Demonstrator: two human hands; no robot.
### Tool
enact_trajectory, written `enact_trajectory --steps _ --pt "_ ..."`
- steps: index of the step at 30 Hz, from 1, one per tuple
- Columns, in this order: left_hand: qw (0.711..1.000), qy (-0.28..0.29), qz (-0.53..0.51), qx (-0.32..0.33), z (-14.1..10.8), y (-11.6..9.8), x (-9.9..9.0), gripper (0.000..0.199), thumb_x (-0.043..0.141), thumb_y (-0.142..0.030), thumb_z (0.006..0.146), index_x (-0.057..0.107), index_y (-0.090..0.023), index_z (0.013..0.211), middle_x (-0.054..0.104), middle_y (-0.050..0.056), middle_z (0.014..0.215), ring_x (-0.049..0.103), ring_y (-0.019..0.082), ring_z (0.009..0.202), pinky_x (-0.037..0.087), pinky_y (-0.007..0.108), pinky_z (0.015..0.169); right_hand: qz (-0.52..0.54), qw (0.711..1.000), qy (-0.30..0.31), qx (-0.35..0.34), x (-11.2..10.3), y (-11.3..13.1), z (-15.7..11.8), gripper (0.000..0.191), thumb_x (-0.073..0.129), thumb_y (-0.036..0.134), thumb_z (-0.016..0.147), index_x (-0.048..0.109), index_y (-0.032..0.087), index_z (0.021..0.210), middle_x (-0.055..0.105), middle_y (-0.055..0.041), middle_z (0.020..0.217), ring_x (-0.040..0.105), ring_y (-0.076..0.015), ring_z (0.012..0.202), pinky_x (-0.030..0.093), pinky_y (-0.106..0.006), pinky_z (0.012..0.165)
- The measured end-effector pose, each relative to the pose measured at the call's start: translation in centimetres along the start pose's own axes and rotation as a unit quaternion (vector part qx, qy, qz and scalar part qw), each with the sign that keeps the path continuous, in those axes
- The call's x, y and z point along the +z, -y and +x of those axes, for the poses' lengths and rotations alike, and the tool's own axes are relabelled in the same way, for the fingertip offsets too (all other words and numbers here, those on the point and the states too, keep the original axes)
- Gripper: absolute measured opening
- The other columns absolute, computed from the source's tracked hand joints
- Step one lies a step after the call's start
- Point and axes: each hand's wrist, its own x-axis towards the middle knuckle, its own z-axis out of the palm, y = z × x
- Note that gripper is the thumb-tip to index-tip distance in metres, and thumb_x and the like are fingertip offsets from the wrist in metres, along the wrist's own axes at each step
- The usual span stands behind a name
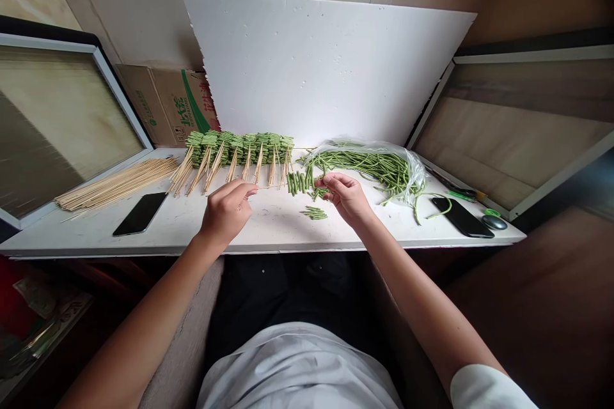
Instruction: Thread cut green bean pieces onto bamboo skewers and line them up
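Note:
My left hand (230,206) is closed on a thin wooden skewer (271,187) that runs level to the right. Several short green bean pieces (299,183) are threaded side by side along it. At the skewer's right end, my right hand (344,195) pinches a green bean piece between thumb and fingers. Below the skewer, a small pile of cut bean pieces (314,212) lies on the white table (268,230). Behind my left hand are stacked bean skewers (240,144), their bare sticks pointing toward me.
Loose skewers (119,182) and a phone (140,214) lie at the left. Long beans (369,165) in a clear bag, another phone (463,217) and a dark round object (494,222) are at the right. A white board (326,70) stands behind.

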Motion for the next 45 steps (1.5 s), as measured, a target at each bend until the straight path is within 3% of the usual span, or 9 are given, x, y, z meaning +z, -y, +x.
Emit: enact_trajectory --steps 11,18,27,30,34,37,40,42,45 --pt "1.000 -0.002 0.010 0.007 -0.1 0.2 0.2 0.046 0.042 0.013 0.072 0.073 -0.017 0.089 0.075 0.003 0.084 0.074 0.018 0.078 0.057 0.027 0.070 0.005 1.000 -0.012 -0.002 0.3 -0.6 -0.1 0.026 0.098 0.041 0.065 0.081 0.022 0.073 0.072 -0.0036 0.084 0.066 -0.0189 0.088 0.050 -0.026 0.059" --pt "0.999 -0.017 0.005 0.029 0.3 -0.2 0.0 0.045 0.043 0.013 0.074 0.074 -0.016 0.090 0.076 0.004 0.084 0.073 0.018 0.077 0.057 0.026 0.069 -0.012 1.000 -0.014 0.011 1.1 -1.5 -0.3 0.029 0.101 0.041 0.060 0.082 0.022 0.073 0.072 -0.0022 0.082 0.056 -0.0122 0.066 0.050 -0.029 0.058" --pt "1.000 -0.005 -0.018 -0.016 0.5 0.5 -0.3 0.042 0.044 0.011 0.076 0.074 -0.017 0.088 0.076 0.002 0.082 0.075 0.016 0.076 0.057 0.024 0.069 -0.020 1.000 0.016 0.018 1.6 -0.6 -0.8 0.029 0.097 0.044 0.067 0.083 0.022 0.080 0.071 -0.0048 0.092 0.058 -0.0157 0.079 0.049 -0.027 0.059" --pt "0.999 0.011 -0.027 -0.031 0.0 1.0 0.4 0.040 0.045 0.008 0.078 0.074 -0.016 0.089 0.076 0.003 0.082 0.075 0.017 0.077 0.058 0.025 0.070 -0.028 0.999 0.026 0.036 1.2 -1.0 -0.6 0.031 0.095 0.047 0.071 0.083 0.022 0.086 0.069 -0.0046 0.089 0.059 -0.0172 0.084 0.049 -0.026 0.060" --pt "0.997 0.037 -0.032 -0.054 -0.6 1.4 1.2 0.038 0.045 0.007 0.080 0.073 -0.017 0.088 0.076 0.004 0.082 0.075 0.017 0.078 0.058 0.025 0.072 -0.059 0.997 0.017 0.035 0.5 -1.7 -0.1 0.043 0.092 0.050 0.073 0.083 0.024 0.107 0.073 -0.0065 0.103 0.063 -0.0195 0.093 0.051 -0.027 0.063" --pt "0.996 0.052 -0.039 -0.064 -0.9 1.4 1.5 0.037 0.045 0.007 0.079 0.072 -0.017 0.087 0.077 0.004 0.084 0.075 0.017 0.080 0.059 0.025 0.073 -0.130 0.991 -0.002 -0.031 0.1 -1.9 0.1 0.053 0.092 0.049 0.075 0.079 0.026 0.121 0.074 -0.0074 0.114 0.065 -0.0218 0.101 0.054 -0.030 0.071" --pt "0.995 0.060 -0.054 -0.063 -1.2 1.3 1.9 0.036 0.046 0.006 0.081 0.072 -0.017 0.088 0.077 0.005 0.086 0.076 0.017 0.081 0.061 0.026 0.074 -0.215 0.971 -0.013 -0.101 0.1 -1.8 0.0 0.050 0.091 0.049 0.077 0.078 0.026 0.120 0.074 -0.0088 0.122 0.065 -0.0240 0.109 0.056 -0.033 0.079" --pt "0.994 0.065 -0.059 -0.067 -1.3 1.3 2.0 0.036 0.046 0.005 0.081 0.073 -0.018 0.088 0.076 0.005 0.086 0.076 0.018 0.081 0.061 0.027 0.075 -0.230 0.967 -0.018 -0.112 0.1 -1.7 0.0 0.053 0.092 0.049 0.076 0.076 0.026 0.121 0.075 -0.0090 0.116 0.067 -0.0242 0.107 0.055 -0.034 0.080" --pt "0.993 0.065 -0.057 -0.077 -1.4 1.3 2.1 0.035 0.047 0.004 0.082 0.073 -0.018 0.089 0.077 0.005 0.086 0.076 0.018 0.082 0.061 0.027 0.076 -0.179 0.981 -0.001 -0.073 0.2 -1.6 0.0 0.065 0.095 0.047 0.073 0.070 0.024 0.128 0.077 -0.0054 0.097 0.070 -0.0219 0.094 0.055 -0.035 0.080"
